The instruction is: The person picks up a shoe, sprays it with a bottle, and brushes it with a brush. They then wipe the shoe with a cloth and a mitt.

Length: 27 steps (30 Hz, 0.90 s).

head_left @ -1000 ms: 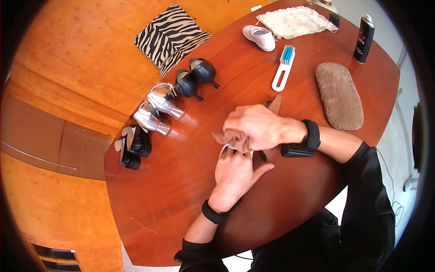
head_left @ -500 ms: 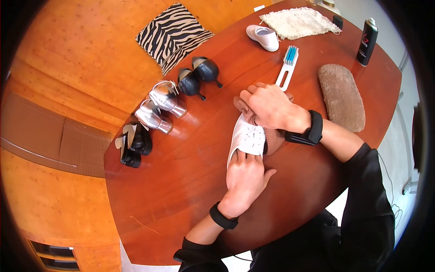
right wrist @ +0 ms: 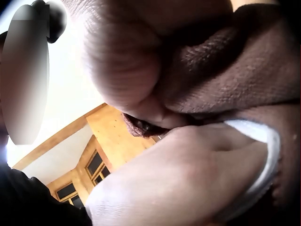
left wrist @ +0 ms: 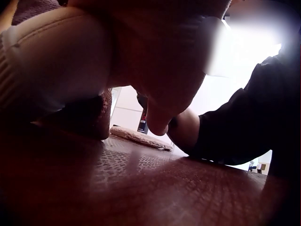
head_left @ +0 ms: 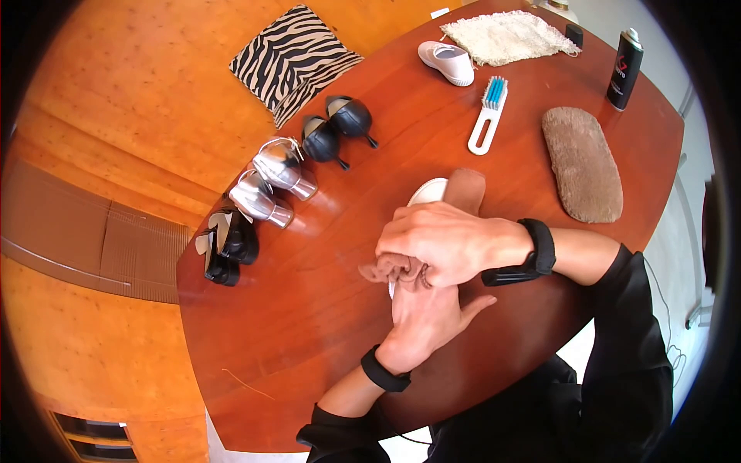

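A white lace-up sneaker (head_left: pixel 427 191) lies toe away from me; its heel and ribbed sole edge loom large in the left wrist view. My left hand (head_left: pixel 428 320) has its fingers tucked inside the sneaker's opening, where they are hidden, and its thumb sticks out straight to the side. Over the sneaker, my right hand (head_left: pixel 451 235) grips a bunched brown cloth (head_left: pixel 397 268) at the sneaker's opening, overlapping the left hand's knuckles. A flat brown flap (head_left: pixel 467 189) shows beyond the right hand, beside the sneaker's toe.
Farther back lie a white brush (head_left: pixel 488 116) with blue bristles, the other white sneaker (head_left: pixel 448 63), a cream cloth (head_left: pixel 505 38), a black spray can (head_left: pixel 625 69) and a brown fuzzy pad (head_left: pixel 583 166). Black (head_left: pixel 340 127) and silver heels (head_left: pixel 270 181) and black shoes (head_left: pixel 224 243) line the left edge.
The right hand with the brown cloth first moved away toward the sneaker's toe, baring its laced front, then came back toward the left hand. The left hand shifted slightly right.
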### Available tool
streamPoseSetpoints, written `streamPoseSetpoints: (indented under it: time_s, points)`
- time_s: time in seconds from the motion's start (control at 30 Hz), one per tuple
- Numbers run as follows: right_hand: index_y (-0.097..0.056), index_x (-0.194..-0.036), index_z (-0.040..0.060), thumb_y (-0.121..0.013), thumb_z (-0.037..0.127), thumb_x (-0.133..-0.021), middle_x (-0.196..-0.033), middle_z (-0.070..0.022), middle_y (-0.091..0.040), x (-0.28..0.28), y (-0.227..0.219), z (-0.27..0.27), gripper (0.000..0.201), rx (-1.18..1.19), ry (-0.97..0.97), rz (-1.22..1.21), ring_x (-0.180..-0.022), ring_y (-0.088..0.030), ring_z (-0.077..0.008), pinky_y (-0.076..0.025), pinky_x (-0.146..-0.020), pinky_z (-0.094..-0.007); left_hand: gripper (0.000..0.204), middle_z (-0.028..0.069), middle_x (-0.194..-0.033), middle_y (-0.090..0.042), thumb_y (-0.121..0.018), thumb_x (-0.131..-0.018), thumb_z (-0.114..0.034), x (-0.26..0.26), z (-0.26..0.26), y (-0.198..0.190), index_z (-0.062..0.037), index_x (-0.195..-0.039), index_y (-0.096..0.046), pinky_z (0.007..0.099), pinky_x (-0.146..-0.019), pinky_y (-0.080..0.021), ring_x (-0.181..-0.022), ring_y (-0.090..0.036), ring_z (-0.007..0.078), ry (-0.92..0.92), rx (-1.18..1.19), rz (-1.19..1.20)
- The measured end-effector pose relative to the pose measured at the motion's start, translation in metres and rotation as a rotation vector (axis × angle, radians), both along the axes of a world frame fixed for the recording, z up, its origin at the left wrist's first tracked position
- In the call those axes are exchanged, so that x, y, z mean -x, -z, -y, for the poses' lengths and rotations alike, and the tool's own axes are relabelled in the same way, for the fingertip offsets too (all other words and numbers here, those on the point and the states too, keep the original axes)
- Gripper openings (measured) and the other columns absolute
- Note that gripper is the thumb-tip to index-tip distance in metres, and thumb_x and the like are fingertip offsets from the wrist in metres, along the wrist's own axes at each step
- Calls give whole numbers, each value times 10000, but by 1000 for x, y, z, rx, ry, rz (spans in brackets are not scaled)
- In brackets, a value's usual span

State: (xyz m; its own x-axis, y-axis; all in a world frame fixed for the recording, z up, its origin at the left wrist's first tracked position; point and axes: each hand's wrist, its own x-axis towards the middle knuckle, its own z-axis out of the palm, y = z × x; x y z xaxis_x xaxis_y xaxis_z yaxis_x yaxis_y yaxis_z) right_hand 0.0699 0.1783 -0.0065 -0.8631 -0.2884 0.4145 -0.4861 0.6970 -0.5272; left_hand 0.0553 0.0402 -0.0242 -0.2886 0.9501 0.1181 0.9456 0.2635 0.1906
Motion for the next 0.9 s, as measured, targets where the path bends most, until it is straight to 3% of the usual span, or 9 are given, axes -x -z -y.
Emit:
streamPoseSetpoints:
  time_s: [0.07, 0.17, 0.33, 0.4, 0.47, 0.5, 0.6, 0.8, 0.9]
  points:
    - [-586, -840, 80, -673, 88, -543, -783, -70, -572, 5, 2, -5, 309, -55, 42, -15, -774, -531, -288, -453, -676, -405, 710, 211, -1038, -581, -688, -694, -554, 0, -1, -3, 38, -1073, -593, 414, -882, -412, -1024, -525, 349, 20, 50, 35]
    - [-567, -792, 102, -640, 110, -626, -719, -63, -544, 17, 13, -21, 181, -281, 410, -128, -702, -534, -279, -459, -633, -385, 822, 259, -915, -586, -640, -709, -603, -2, -1, -5, 180, -951, -573, 403, -878, -419, -925, -551, 366, 37, -27, -183]
    - [-571, -751, 101, -594, 149, -701, -705, -68, -577, 19, 14, -43, 73, -263, 601, -77, -680, -570, -275, -480, -577, -372, 815, 252, -927, -581, -643, -710, -599, -2, 0, -4, 169, -973, -572, 402, -862, -430, -907, -553, 368, 31, 29, -126]
    - [-579, -761, 102, -601, 144, -695, -710, -70, -579, 16, 11, -38, 81, -263, 615, -51, -715, -575, -272, -484, -605, -384, 817, 250, -932, -580, -644, -710, -597, -3, -1, -5, 170, -978, -569, 402, -854, -435, -905, -556, 367, 28, 51, -118]
    - [-585, -772, 101, -611, 147, -690, -720, -76, -583, 13, 8, -31, 97, -278, 450, -107, -770, -582, -272, -488, -632, -395, 804, 248, -944, -582, -653, -704, -593, -2, -1, -5, 150, -1000, -570, 415, -836, -447, -907, -560, 372, 30, 21, -132]
    - [-562, -756, 90, -662, 114, -605, -752, -75, -564, 12, 7, -25, 183, -231, 395, -84, -766, -543, -289, -460, -639, -391, 804, 248, -944, -582, -653, -704, -593, -1, 0, -4, 150, -1000, -570, 415, -836, -447, -907, -560, 372, 29, 23, -131]
    - [-619, -851, 80, -679, 104, -550, -793, -70, -594, 6, -1, -15, 308, -97, 96, 45, -788, -552, -289, -463, -660, -396, 767, 247, -945, -579, -664, -702, -576, 7, 0, 0, 116, -1020, -576, 430, -832, -454, -918, -560, 380, 85, -134, -204]
    - [-601, -846, 53, -673, 120, -577, -804, -99, -598, 11, 5, -26, 286, -78, 131, 87, -813, -561, -313, -471, -653, -421, 688, 220, -965, -607, -679, -724, -511, 24, 2, -10, 69, -1075, -564, 422, -782, -481, -915, -583, 360, 135, -124, -100]
    - [-598, -817, 72, -603, 126, -656, -748, -141, -614, 17, 15, -44, 169, -178, 343, -12, -765, -605, -349, -473, -614, -450, 598, 220, -844, -620, -683, -722, -507, 32, 5, -13, 60, -896, -608, 419, -701, -488, -816, -599, 372, 83, -65, -25]
